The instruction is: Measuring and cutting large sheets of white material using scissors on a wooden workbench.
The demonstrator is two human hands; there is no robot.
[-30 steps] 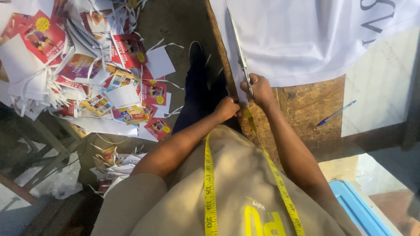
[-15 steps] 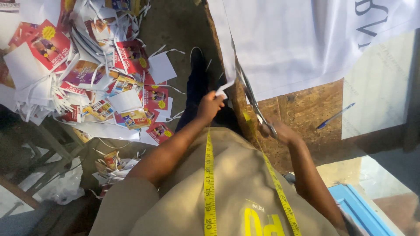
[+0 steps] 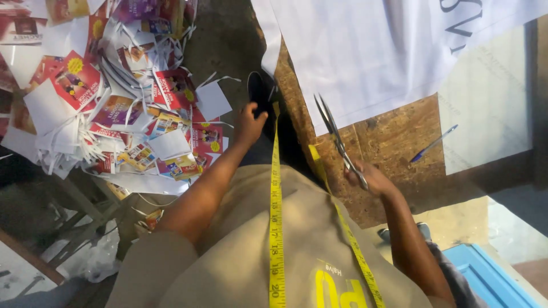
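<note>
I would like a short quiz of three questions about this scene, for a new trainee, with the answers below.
1. True or false: the right hand holds scissors.
2. What hangs around the person's neck? A) a yellow measuring tape B) a red scarf C) a black cable
3. Which writing tool lies on the wooden table, right of the white cloth?

Key: 1 true; 2 A; 3 a blue pen.

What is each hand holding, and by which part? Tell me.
The right hand holds scissors by the handles, blades open over the white sheet. The left hand holds nothing visible.
</note>
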